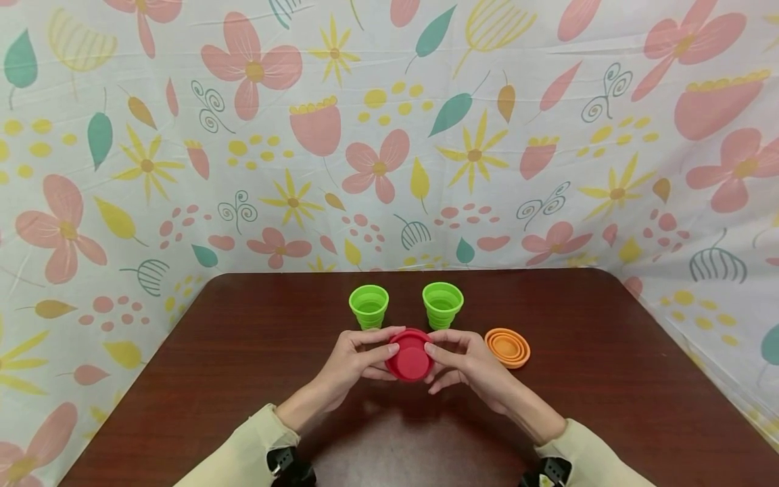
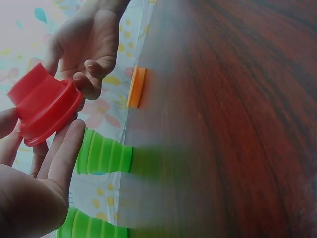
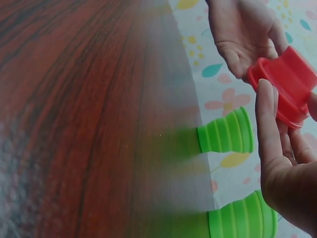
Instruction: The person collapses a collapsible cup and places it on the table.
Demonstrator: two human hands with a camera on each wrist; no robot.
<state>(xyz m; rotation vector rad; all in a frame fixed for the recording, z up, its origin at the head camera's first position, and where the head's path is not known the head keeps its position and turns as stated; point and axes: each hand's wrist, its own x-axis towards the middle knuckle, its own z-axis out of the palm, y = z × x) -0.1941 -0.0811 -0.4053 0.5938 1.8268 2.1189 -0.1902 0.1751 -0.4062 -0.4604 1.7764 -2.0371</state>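
Red cup (image 1: 410, 362) just below centre of the head frame, held up off the table (image 1: 243, 385), stepped sides showing in both wrist views. Left hand (image 1: 353, 358) grips its left edge, right hand (image 1: 475, 368) grips its right, both thumbs on the near side. Two green cups (image 1: 368, 306) (image 1: 443, 304) stand upright, expanded, just above the hands in frame. Orange cup (image 1: 508, 348) lies folded flat, right of centre, near the right hand. Flowered cloth (image 1: 389, 135) fills the upper frame.
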